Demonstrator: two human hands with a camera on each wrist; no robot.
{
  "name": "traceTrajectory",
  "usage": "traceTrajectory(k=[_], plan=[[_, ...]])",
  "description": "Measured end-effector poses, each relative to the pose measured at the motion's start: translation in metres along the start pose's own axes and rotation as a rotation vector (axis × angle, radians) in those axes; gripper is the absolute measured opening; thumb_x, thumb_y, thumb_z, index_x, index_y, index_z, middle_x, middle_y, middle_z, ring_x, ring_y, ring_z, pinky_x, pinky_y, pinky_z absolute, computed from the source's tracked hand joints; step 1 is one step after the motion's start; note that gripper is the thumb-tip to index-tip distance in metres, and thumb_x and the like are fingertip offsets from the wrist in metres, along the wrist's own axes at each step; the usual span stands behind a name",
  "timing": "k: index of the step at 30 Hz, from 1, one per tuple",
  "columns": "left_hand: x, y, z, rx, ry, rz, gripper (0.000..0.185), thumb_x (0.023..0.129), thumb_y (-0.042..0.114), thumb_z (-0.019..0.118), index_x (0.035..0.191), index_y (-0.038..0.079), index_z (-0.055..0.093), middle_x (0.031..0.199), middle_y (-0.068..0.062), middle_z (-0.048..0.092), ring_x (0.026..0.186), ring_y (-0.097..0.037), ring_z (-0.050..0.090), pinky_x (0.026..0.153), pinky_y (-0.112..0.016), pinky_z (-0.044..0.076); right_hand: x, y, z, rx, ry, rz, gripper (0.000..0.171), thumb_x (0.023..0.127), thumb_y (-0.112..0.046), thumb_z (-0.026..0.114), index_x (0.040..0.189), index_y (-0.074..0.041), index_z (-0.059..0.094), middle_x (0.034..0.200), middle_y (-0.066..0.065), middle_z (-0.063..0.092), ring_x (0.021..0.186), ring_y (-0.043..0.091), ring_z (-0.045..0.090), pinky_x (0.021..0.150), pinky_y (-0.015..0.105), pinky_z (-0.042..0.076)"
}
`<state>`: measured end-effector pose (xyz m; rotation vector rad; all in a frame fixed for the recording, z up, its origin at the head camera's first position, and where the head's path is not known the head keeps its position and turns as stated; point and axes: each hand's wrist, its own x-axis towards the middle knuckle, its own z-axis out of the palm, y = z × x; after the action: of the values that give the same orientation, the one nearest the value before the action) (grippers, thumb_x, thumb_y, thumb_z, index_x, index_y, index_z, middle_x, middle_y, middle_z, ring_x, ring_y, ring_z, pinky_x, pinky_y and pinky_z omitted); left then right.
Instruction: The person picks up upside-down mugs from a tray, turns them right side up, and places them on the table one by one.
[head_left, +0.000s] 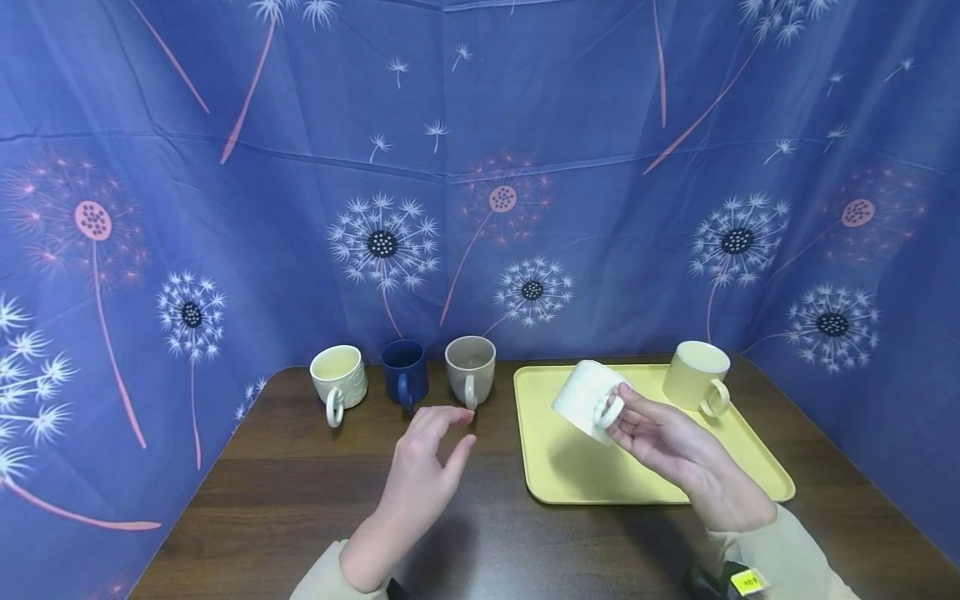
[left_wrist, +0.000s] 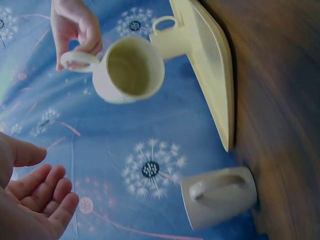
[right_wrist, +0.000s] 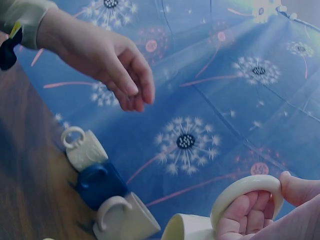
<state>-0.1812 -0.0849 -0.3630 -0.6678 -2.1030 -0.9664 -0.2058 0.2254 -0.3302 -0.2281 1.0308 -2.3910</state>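
A white mug [head_left: 585, 396] is tilted in the air above the yellow tray [head_left: 543, 479]. My right hand [head_left: 675, 446] grips it by the handle; in the right wrist view fingers pass through the handle loop [right_wrist: 231, 195]. Seen from the left wrist, the mug's mouth faces that camera and its inside holds nothing visible. My left hand [head_left: 423, 458] is raised in front of the grey mug [head_left: 471, 367], thumb and fingers apart, holding nothing. In the left wrist view its fingers [left_wrist: 42, 187] are loosely bent.
A pale yellow mug [head_left: 693, 375] stands upright at the tray's back right. Left of the tray, a dark blue mug [head_left: 405, 371] and a white mug with a raised pattern [head_left: 341, 379] line up with the grey one along the back of the wooden table [head_left: 300, 500], before a blue curtain [head_left: 600, 208].
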Motion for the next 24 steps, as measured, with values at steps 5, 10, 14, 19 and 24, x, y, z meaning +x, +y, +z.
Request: traceTrajectory(k=[5, 10, 14, 19, 24], plan=[[0.003, 0.011, 0.014, -0.055, 0.004, 0.055, 0.031, 0.074, 0.001, 0.077, 0.101, 0.009, 0.066, 0.101, 0.001, 0.066, 0.096, -0.011, 0.058, 0.080, -0.025, 0.050, -0.001, 0.004, 0.008, -0.011, 0.006, -0.010, 0.021, 0.102, -0.016, 0.038, 0.106, -0.005, 0.056, 0.100, 0.002, 0.060, 0.093, 0.009, 0.056, 0.086, 0.021, 0.045], [0.007, 0.025, 0.027, -0.104, -0.037, 0.069, 0.029, 0.076, 0.005, 0.076, 0.103, 0.007, 0.065, 0.102, -0.001, 0.066, 0.099, -0.013, 0.058, 0.085, -0.024, 0.049, 0.000, 0.009, 0.015, -0.039, 0.007, -0.012, 0.022, 0.102, -0.017, 0.039, 0.102, -0.007, 0.058, 0.098, 0.000, 0.061, 0.091, 0.008, 0.057, 0.085, 0.021, 0.046], [0.010, 0.033, 0.039, -0.126, -0.047, 0.092, 0.028, 0.076, 0.007, 0.077, 0.102, 0.006, 0.065, 0.100, -0.002, 0.066, 0.099, -0.014, 0.058, 0.086, -0.023, 0.048, 0.001, 0.014, 0.019, -0.070, -0.011, -0.005, 0.025, 0.102, -0.016, 0.038, 0.099, -0.008, 0.061, 0.097, -0.001, 0.063, 0.091, 0.008, 0.058, 0.087, 0.021, 0.047], [0.012, 0.040, 0.053, -0.152, -0.066, 0.086, 0.029, 0.077, 0.011, 0.077, 0.103, 0.007, 0.065, 0.098, -0.001, 0.065, 0.097, -0.013, 0.057, 0.086, -0.021, 0.047, 0.002, 0.020, 0.025, -0.120, -0.003, 0.008, 0.028, 0.102, -0.016, 0.038, 0.096, -0.009, 0.065, 0.095, -0.003, 0.064, 0.090, 0.006, 0.059, 0.087, 0.021, 0.047], [0.013, 0.044, 0.063, -0.168, -0.054, 0.097, 0.027, 0.077, 0.012, 0.077, 0.100, 0.006, 0.065, 0.094, -0.001, 0.065, 0.093, -0.013, 0.057, 0.084, -0.018, 0.047, 0.004, 0.024, 0.031, -0.140, 0.031, 0.013, 0.025, 0.101, -0.016, 0.042, 0.096, -0.010, 0.066, 0.095, -0.003, 0.063, 0.090, 0.007, 0.058, 0.089, 0.022, 0.047]])
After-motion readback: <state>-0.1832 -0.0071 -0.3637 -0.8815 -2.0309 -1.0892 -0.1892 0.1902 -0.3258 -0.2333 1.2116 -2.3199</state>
